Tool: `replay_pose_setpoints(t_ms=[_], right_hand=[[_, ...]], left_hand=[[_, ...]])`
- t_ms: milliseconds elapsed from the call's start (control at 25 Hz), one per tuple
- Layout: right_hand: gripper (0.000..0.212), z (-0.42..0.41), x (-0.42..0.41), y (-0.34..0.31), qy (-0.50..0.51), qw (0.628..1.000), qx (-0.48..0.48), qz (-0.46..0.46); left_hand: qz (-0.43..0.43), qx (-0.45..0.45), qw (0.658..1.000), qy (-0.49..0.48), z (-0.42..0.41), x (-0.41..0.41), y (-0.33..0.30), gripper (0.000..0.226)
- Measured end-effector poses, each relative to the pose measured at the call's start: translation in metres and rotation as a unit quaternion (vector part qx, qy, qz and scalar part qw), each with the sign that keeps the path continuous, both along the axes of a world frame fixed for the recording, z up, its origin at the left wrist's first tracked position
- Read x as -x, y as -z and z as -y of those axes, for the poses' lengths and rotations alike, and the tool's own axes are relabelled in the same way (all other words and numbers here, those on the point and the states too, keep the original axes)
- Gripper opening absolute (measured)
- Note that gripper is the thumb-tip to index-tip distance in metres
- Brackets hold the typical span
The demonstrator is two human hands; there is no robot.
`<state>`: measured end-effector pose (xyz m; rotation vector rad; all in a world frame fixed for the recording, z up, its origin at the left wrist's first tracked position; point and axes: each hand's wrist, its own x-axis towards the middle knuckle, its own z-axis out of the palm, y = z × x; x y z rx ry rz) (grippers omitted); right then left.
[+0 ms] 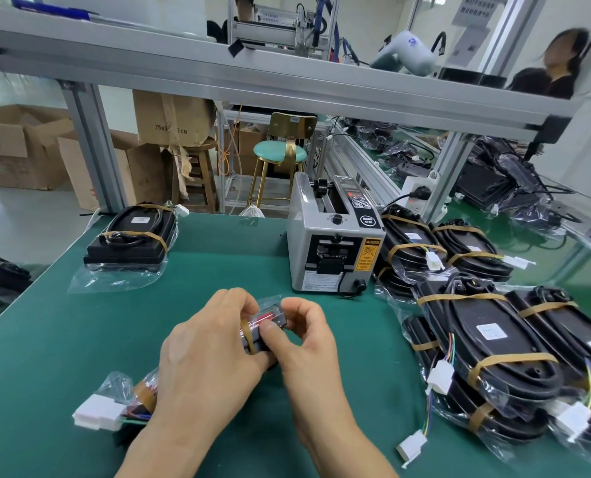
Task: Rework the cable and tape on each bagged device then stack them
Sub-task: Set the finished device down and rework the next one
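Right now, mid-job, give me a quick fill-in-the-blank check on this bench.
1. Both hands, left hand and right hand, hold one bagged ____.
2. The tape dispenser stands on the ____ mat.
3. The lone finished device lies at the mat's far ____ corner.
4. The white connector lies beside the ____ hand.

Answers: device; green; left; left

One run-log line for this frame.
left hand: grips bagged device | right hand: pinches it | tape dispenser: behind | stack: right

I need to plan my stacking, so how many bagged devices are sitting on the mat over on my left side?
1. A single bagged device lies at the far-left corner of the green mat, left of the tape dispenser. Others may be hidden beyond the frame edge.
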<state>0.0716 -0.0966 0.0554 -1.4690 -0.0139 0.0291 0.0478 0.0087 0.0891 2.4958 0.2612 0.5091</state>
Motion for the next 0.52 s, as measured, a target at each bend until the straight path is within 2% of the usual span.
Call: replay_pose_setpoints(t_ms=[160,280,400,520], right_hand=[[0.045,0.011,-0.013,0.001,-0.033,0.998,-0.036,-0.026],[0.038,0.017,-0.020,0.001,-0.054,0.996,-0.059,-0.048],[0.042,0.019,-0.025,0.001,-0.081,0.992,-0.063,-0.076],[0.027,0.019,-0.027,0.000,-0.088,0.993,-0.049,-0.065]], left_hand=[[0.000,-0.006,1.000,0.009,-0.001,-0.001,0.001,0.041],[-0.008,-0.002,1.000,0.010,-0.002,-0.001,0.000,0.044],[-0.020,-0.004,1.000,0.017,-0.002,0.000,-0.002,0.044],[-0.023,-0.011,0.999,0.025,-0.002,0.000,-0.004,0.044]])
